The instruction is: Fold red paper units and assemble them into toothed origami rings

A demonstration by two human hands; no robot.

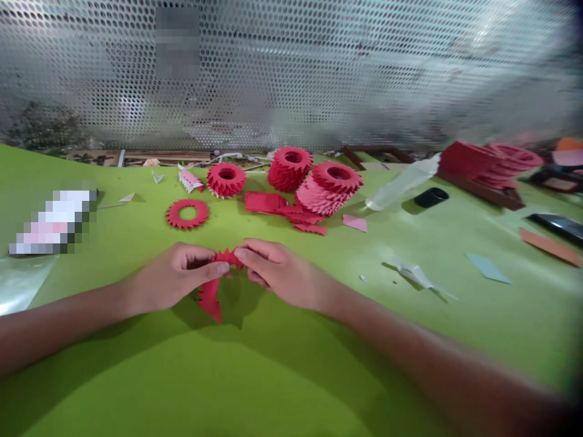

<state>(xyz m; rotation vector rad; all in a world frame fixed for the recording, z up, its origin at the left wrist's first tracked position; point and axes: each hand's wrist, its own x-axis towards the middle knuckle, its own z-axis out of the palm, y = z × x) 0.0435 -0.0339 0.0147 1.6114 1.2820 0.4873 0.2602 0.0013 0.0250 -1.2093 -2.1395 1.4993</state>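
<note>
Bare forearms (401, 321) reach in over the green table (282, 394). Behind the left hand lies a red toothed ring (173, 215); that left hand (175, 276) pinches a red toothed paper strip (211, 298), its tail hanging below the fingers, and the right hand (277, 270) grips its other end. Beyond them, toothed rings stand stacked (330, 191). Rightward, a translucent bottle (401, 183) lies on its side, contents unclear to me, and a brown tray (501, 195) holds red paper (467, 159) and pink rings (512, 161).

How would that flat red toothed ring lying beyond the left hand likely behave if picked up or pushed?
The red toothed ring is probably light for its size, since it looks thin and paper-like. Its narrow band and wide open middle suggest it could flex if lifted by one edge. Lying flat on the green table, it would likely slide rather than roll.
</note>
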